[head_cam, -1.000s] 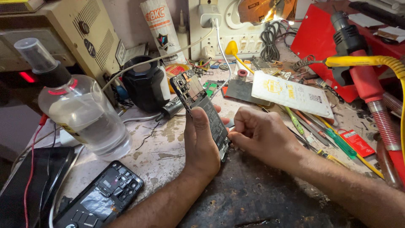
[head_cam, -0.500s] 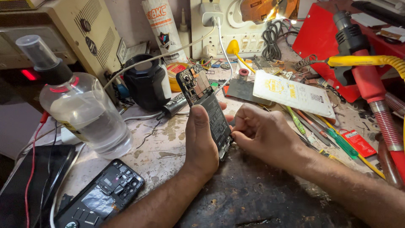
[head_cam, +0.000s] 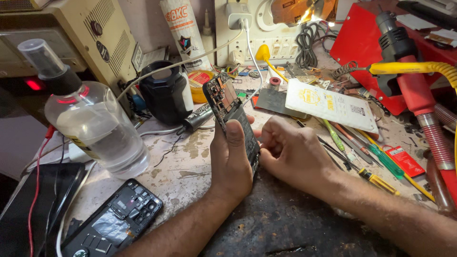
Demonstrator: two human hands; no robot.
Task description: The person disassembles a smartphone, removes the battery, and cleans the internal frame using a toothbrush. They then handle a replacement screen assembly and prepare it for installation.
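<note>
The left hand (head_cam: 232, 159) grips an opened phone (head_cam: 230, 112) upright over the bench (head_cam: 190, 162), fingers wrapped around its lower half, the bare circuit board showing at the top. The right hand (head_cam: 291, 153) is curled closed against the phone's lower right edge, fingertips touching it; whether it pinches a small tool cannot be told. A clear bottle (head_cam: 93, 121) with a black cap stands to the left. A black back cover (head_cam: 116, 220) lies flat near the left forearm. Behind the phone sits a black pot (head_cam: 164, 90). To the right lie a white packet (head_cam: 331, 104), screwdrivers (head_cam: 378, 159) and a red hot-air gun (head_cam: 414, 85).
</note>
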